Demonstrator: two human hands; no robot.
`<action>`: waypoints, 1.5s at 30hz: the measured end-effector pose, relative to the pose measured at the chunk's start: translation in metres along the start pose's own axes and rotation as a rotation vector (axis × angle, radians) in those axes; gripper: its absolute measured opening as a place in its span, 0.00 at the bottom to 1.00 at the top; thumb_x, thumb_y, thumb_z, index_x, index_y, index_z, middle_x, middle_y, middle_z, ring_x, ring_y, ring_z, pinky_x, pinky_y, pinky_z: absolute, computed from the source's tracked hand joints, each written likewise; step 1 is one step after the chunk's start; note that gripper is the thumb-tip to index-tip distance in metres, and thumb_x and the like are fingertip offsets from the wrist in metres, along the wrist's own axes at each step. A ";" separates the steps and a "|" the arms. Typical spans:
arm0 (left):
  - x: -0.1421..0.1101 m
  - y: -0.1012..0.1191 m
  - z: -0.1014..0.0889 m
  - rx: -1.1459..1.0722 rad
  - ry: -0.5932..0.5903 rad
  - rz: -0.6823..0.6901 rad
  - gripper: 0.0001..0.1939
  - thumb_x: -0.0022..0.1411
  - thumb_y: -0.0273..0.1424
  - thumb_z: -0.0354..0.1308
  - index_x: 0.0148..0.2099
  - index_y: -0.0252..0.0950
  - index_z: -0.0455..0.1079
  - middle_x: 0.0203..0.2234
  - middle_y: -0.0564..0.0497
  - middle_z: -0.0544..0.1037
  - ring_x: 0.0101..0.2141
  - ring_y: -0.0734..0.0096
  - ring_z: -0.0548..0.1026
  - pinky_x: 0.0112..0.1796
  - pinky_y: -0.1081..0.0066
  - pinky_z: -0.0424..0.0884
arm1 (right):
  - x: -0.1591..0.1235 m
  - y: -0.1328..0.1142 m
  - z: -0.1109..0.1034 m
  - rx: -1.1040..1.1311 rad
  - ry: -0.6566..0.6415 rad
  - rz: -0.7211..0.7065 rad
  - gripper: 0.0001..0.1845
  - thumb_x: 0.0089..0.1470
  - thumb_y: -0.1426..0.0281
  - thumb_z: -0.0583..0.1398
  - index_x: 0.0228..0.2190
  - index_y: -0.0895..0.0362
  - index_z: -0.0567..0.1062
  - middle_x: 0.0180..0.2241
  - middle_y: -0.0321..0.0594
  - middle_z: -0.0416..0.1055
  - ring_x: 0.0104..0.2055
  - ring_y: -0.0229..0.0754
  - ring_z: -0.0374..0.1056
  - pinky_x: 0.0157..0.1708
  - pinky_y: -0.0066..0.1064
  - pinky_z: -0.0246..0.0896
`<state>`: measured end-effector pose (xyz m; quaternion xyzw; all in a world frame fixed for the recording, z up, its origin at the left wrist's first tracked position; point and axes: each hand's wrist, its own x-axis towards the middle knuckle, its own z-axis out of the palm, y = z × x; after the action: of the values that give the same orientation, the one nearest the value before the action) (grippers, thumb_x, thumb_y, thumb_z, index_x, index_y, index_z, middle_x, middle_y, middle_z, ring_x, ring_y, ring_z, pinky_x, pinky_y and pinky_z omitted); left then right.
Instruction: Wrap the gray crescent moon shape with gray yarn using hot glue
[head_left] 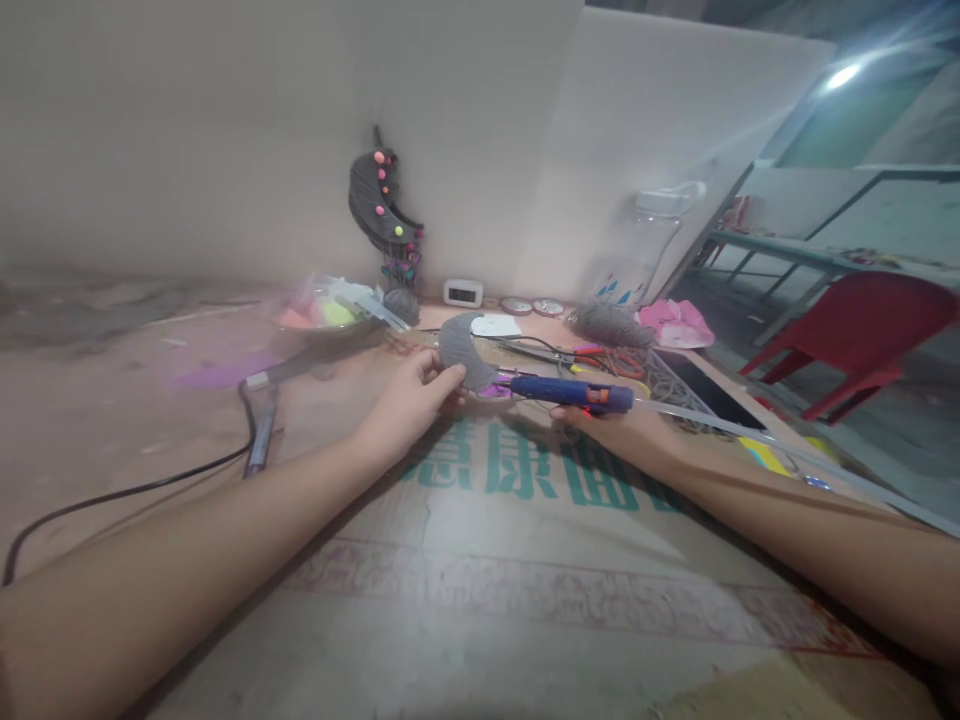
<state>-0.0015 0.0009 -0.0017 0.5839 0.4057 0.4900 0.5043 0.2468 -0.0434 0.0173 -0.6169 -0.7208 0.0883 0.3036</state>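
Observation:
Between the thumb and fingers of my left hand [424, 395] is a grey yarn-wrapped crescent [459, 352], held upright over the table. My right hand [600, 425] grips a blue glue gun [555, 390] from below, its fingers partly hidden by the tool. The nozzle points left at the crescent's lower end; whether they touch I cannot tell. A long clear glue stick [697, 412] juts from the back of the gun. Behind, a finished-looking grey crescent with coloured pompoms [379, 200] hangs against the wall.
At the back left stands a bowl of coloured bits [322, 312]. Scissors [536, 352], red-handled pliers [600, 358], grey yarn [611, 325] and a phone [709, 390] lie behind and right. A black cable [135, 487] crosses the left. A clear bottle [637, 245] stands at the back.

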 end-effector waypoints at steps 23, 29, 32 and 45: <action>-0.001 0.000 -0.002 0.043 -0.029 0.028 0.12 0.58 0.38 0.60 0.34 0.34 0.66 0.24 0.55 0.73 0.25 0.74 0.72 0.29 0.74 0.67 | 0.006 0.012 0.003 0.087 -0.008 0.037 0.15 0.47 0.54 0.65 0.29 0.53 0.76 0.28 0.37 0.76 0.32 0.46 0.72 0.33 0.35 0.68; -0.001 0.002 0.000 0.034 -0.033 0.020 0.11 0.57 0.38 0.61 0.33 0.35 0.66 0.24 0.55 0.73 0.25 0.75 0.72 0.29 0.74 0.68 | 0.007 0.010 0.003 0.180 -0.021 0.025 0.15 0.47 0.55 0.66 0.31 0.54 0.77 0.29 0.37 0.77 0.32 0.45 0.72 0.33 0.33 0.68; 0.000 0.000 0.000 0.021 -0.040 0.013 0.11 0.57 0.38 0.61 0.34 0.35 0.66 0.24 0.55 0.73 0.25 0.75 0.72 0.30 0.74 0.68 | 0.012 0.011 0.004 0.178 -0.014 0.041 0.17 0.47 0.53 0.65 0.30 0.54 0.77 0.28 0.39 0.77 0.31 0.45 0.72 0.31 0.33 0.67; 0.002 -0.003 0.000 -0.013 -0.024 -0.007 0.11 0.56 0.37 0.60 0.32 0.35 0.65 0.21 0.56 0.72 0.23 0.76 0.71 0.27 0.75 0.65 | 0.049 -0.002 -0.037 0.429 0.082 0.088 0.31 0.59 0.44 0.51 0.29 0.54 0.80 0.28 0.45 0.78 0.30 0.45 0.74 0.30 0.34 0.67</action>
<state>-0.0009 0.0035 -0.0040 0.5850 0.3988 0.4838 0.5145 0.2627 -0.0065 0.0638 -0.5721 -0.6450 0.2275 0.4526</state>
